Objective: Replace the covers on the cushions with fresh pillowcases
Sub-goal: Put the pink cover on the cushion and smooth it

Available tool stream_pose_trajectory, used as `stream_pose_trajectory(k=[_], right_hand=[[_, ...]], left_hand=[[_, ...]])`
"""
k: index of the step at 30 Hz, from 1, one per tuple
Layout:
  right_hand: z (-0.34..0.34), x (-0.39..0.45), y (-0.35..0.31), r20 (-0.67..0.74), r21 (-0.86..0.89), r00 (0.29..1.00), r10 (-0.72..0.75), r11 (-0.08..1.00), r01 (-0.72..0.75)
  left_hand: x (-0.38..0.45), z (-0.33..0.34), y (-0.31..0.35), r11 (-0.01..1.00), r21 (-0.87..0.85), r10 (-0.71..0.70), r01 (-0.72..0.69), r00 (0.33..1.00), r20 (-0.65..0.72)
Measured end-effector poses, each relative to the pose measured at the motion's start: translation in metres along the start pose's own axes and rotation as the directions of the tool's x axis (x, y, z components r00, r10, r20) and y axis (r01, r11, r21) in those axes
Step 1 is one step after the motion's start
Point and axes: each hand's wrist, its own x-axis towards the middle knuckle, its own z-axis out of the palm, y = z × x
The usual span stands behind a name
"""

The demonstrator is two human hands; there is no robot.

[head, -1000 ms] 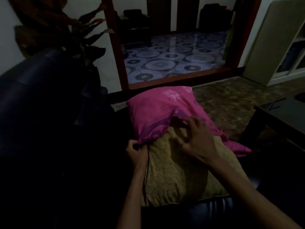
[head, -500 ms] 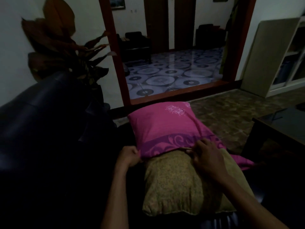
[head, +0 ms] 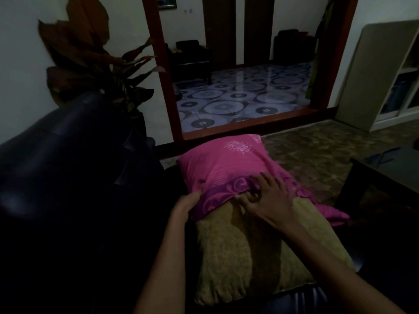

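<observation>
A mustard-yellow patterned cushion (head: 254, 257) lies on the dark sofa seat in front of me. A pink pillowcase (head: 226, 168) with a purple swirl border covers its far half. My left hand (head: 188, 206) grips the pillowcase's left edge at the open border, its fingers tucked under the cloth. My right hand (head: 269, 198) lies on the border's right part, fingers curled and bunching the fabric. A loose pink flap trails off to the right of the cushion.
The dark leather sofa back (head: 56, 155) rises at left, with a large-leaved plant (head: 90, 64) behind it. A dark low table (head: 390, 173) stands at right. Beyond, a red-framed doorway (head: 165, 87) opens onto a patterned floor; a white cabinet (head: 385, 73) stands at far right.
The camera tilted up, so the cushion sits lower in view. My right hand shifted along the purple border and my left hand tucked under the cloth; the pillowcase still covers about half the cushion.
</observation>
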Motion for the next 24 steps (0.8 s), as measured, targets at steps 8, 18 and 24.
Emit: stream_pose_trajectory(k=[8,18,24], right_hand=[[-0.031,0.033,0.017,0.079,0.1,0.984,0.16,0.981,-0.167],[-0.004,0.124,-0.002,0.098,-0.093,0.99,0.102,0.991,-0.093],[0.048,0.114,0.048,0.234,-0.02,0.967,0.105,0.994,-0.103]], left_hand=[[0.022,0.016,-0.013,0.992,-0.065,0.102,-0.106,0.993,-0.054],[0.015,0.034,0.098,0.854,0.434,0.421,-0.287,0.872,-0.251],[0.028,0.106,0.018,0.69,0.696,0.476,-0.196,0.848,-0.233]])
